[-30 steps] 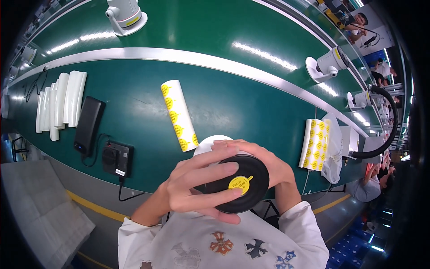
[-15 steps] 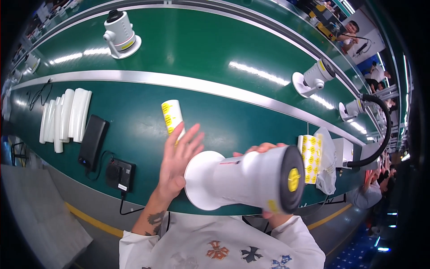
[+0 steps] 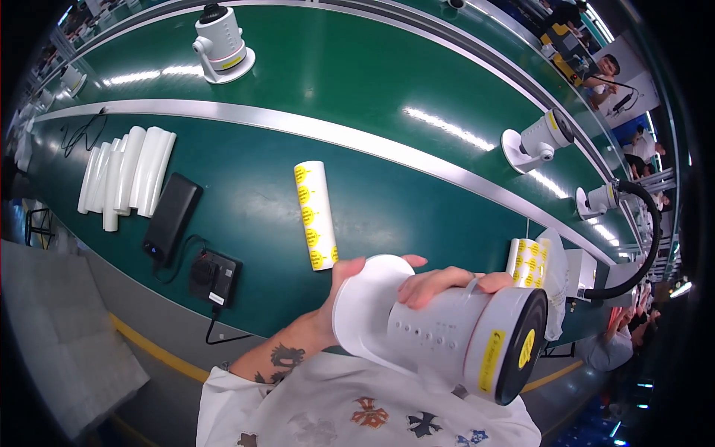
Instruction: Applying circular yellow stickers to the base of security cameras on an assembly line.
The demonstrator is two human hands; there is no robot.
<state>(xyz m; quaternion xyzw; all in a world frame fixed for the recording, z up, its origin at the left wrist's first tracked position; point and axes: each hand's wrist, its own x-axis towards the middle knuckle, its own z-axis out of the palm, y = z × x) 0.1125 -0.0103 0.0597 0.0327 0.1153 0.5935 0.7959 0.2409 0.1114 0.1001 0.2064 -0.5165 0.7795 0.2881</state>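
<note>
- The white machine [image 3: 436,328] is up in the person's hands, over the near edge of the green table [image 3: 387,201] and in front of the white shirt [image 3: 335,406].
- It is tipped on its side. Its round white foot [image 3: 365,302] is on the left, and its black end [image 3: 514,372] points to the lower right.
- A yellow sticker [image 3: 527,349] is on the black end.
- The left hand [image 3: 334,296] grips the foot by its edge, with fingertips peeking out past the top.
- The right hand [image 3: 445,283] holds the top of the body, its fingers bent over it.
- A white roll with yellow stickers [image 3: 315,216] lies on the table, near the left hand.
- On the right, a sheet of yellow stickers [image 3: 529,261] lies beside a clear bag [image 3: 555,287].
- On the left are white rolls [image 3: 126,171], a long black box [image 3: 173,216] and a square black box [image 3: 216,274].
- Three more white machines [image 3: 222,48] stand farther back.
</note>
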